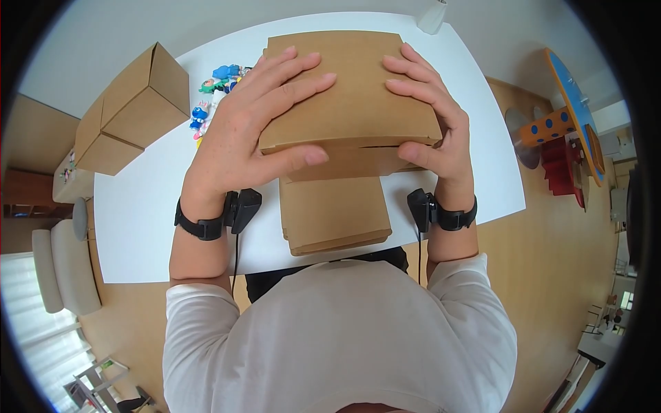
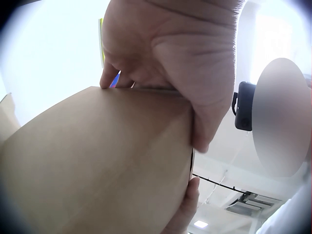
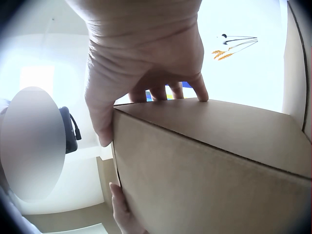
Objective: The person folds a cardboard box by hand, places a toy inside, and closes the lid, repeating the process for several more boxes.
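Note:
A brown cardboard box (image 1: 351, 89) stands on the white table in the head view, its top panel down over the front. My left hand (image 1: 241, 131) grips its left side, fingers spread on top and thumb along the near edge. On the opposite side my right hand (image 1: 444, 124) holds it likewise, thumb at the near right corner. In the left wrist view, the left hand (image 2: 180, 58) bends over an edge of the box (image 2: 107, 161). The right wrist view has the right hand (image 3: 151, 48) over a corner of the box (image 3: 209, 185). The box's inside is hidden.
Nearer the body lies a cardboard piece or flap (image 1: 334, 206) on the white table (image 1: 151, 220). Small colourful figures (image 1: 200, 117) sit left of the box, beside another cardboard box (image 1: 138, 103). A white vase-like object (image 1: 432, 17) stands at the back right.

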A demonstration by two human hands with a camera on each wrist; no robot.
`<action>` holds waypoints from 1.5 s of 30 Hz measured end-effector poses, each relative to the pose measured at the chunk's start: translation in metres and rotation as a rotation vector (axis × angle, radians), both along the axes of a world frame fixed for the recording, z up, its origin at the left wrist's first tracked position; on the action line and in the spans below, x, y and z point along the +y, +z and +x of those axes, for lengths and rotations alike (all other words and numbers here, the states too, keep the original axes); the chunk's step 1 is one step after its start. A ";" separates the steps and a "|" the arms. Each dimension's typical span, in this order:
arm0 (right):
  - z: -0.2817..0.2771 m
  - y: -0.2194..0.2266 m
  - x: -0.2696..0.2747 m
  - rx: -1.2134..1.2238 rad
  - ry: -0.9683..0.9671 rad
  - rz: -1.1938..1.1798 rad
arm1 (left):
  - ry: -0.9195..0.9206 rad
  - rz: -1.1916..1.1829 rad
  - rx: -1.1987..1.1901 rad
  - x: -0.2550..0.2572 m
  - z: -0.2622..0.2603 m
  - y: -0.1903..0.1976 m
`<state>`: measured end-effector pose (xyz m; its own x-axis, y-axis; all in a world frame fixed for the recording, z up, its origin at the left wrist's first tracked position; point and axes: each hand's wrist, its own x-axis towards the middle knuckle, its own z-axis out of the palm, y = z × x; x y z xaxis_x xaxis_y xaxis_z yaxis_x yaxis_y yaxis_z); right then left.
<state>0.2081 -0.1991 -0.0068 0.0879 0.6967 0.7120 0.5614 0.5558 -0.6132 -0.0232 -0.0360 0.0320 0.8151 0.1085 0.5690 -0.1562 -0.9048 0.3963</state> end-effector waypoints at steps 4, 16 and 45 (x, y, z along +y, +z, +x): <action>-0.002 0.000 -0.001 -0.035 -0.031 0.002 | -0.027 0.096 0.041 0.007 -0.002 -0.002; -0.003 -0.001 0.000 -0.083 -0.088 0.039 | -0.008 -0.012 -0.042 -0.002 0.000 0.002; -0.003 -0.009 0.004 -0.148 -0.141 0.078 | 0.033 0.204 0.044 -0.008 0.001 -0.003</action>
